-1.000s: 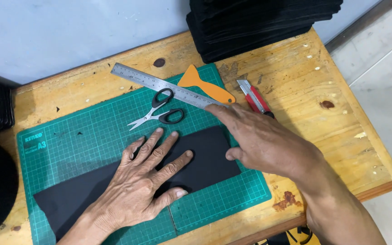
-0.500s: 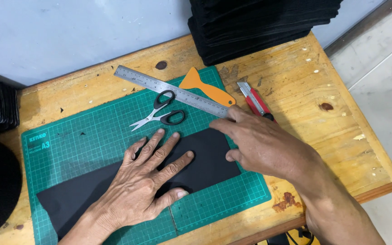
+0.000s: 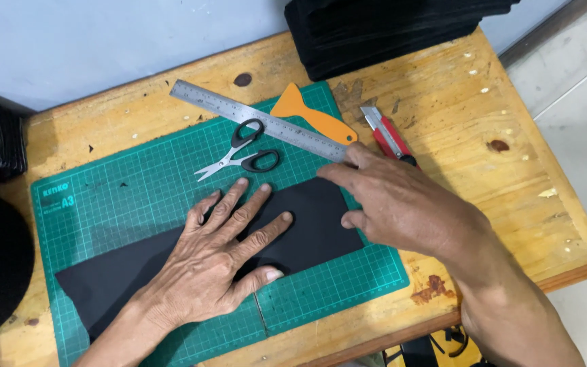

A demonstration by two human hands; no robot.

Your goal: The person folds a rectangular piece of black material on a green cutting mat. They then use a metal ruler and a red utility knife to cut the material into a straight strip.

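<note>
The left hand [image 3: 222, 261] lies flat, fingers spread and grasping nothing, pressing the black rectangular sheet of thin material [image 3: 307, 224] onto the green gridded cutting mat [image 3: 103, 204] on the wooden worktop [image 3: 511, 190]. The sheet runs across the mat's lower half, from 8 o'clock toward 3 o'clock. The right hand [image 3: 402, 204], open and holding nothing, rests at the sheet's right edge, fingertips touching the near end of the long steel ruler [image 3: 259, 121] (contact looks light).

Step in hand, as judged: holding the sheet steady while reaching for the ruler. The next move calls for a grip on the ruler without shifting the sheet, then squaring it to the grid.

At 12 o'clock of the left hand lie the black-handled scissors [image 3: 242, 155]; the orange plastic scraper [image 3: 310, 115] and red utility knife [image 3: 388, 136] lie at 1 o'clock.

Compared with the earlier frame, the right hand has moved slightly closer to the ruler's end; the left hand and sheet are unchanged.
</note>
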